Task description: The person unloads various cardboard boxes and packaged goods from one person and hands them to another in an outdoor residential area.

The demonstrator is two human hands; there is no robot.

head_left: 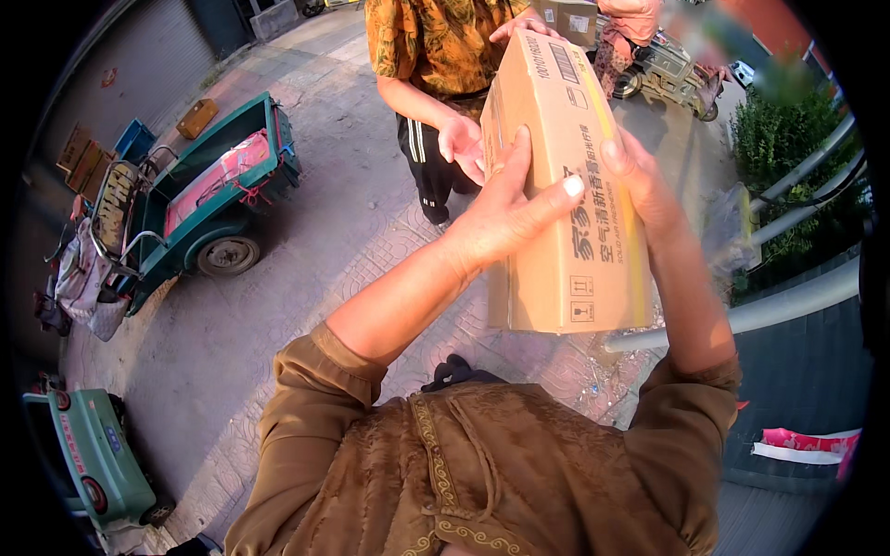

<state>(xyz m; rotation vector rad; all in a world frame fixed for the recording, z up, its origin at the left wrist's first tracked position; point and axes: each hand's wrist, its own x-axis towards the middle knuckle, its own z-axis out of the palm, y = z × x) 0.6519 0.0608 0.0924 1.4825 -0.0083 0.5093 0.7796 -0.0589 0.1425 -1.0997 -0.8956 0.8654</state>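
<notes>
I hold a long brown cardboard box (pixel 565 185) up in front of me, sealed with yellow tape along its right edge. My left hand (pixel 510 208) grips its left side, thumb across the front face. On the box's right edge lies my right hand (pixel 635 171), fingers wrapped round it. A person in an orange patterned shirt (pixel 436 37) stands opposite. One hand of that person (pixel 461 144) touches the box's far left side, the other hand (pixel 524 26) rests at its top end.
A green three-wheeled cargo cart (pixel 199 199) stands on the paved ground at left, and a small green vehicle (pixel 93 459) at lower left. Grey metal railings (pixel 788 296) and a hedge (pixel 788 139) run along the right. Another cart and a second person (pixel 635 28) are behind.
</notes>
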